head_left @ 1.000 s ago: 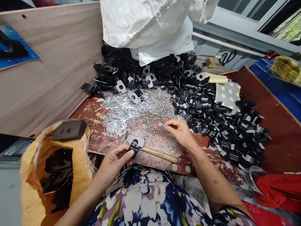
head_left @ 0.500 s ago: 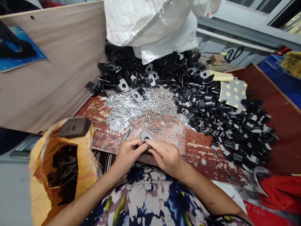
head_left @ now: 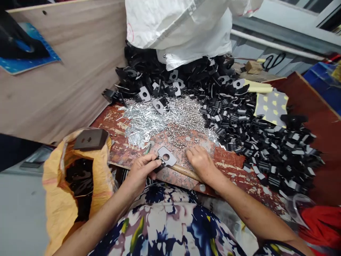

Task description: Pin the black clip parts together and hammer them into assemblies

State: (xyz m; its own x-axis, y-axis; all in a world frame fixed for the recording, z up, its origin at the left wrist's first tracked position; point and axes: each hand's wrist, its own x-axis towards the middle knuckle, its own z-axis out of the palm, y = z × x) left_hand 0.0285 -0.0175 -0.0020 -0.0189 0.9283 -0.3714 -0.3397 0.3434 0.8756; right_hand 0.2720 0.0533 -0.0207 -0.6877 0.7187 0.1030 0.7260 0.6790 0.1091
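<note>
In my left hand (head_left: 144,169) is a black plastic clip with a flat grey pad (head_left: 170,159) on top; a round hole pierces the pad. Thumb and fingers pinch its near left end. My right hand (head_left: 201,163) rests on the worn board just right of the clip, fingers curled down and together near scattered small metal beads (head_left: 179,141). Whatever those fingertips grip is hidden. A wooden handle (head_left: 186,172) lies on the board between the hands, its left end behind the clip. A thin green tool (head_left: 147,148) lies beyond my left hand.
Silvery pins (head_left: 145,122) are heaped ahead. Black clip parts (head_left: 247,131) pile up at right, with more behind under a white sack (head_left: 178,28). An open yellow sack (head_left: 60,202) stands at left, a brown block (head_left: 91,139) on its rim. A wooden panel (head_left: 69,71) walls the left side.
My hands have parted. The right hand has left the clip and moved right onto the board, uncovering the wooden handle. The left hand keeps the clip, with its grey pad now fully showing.
</note>
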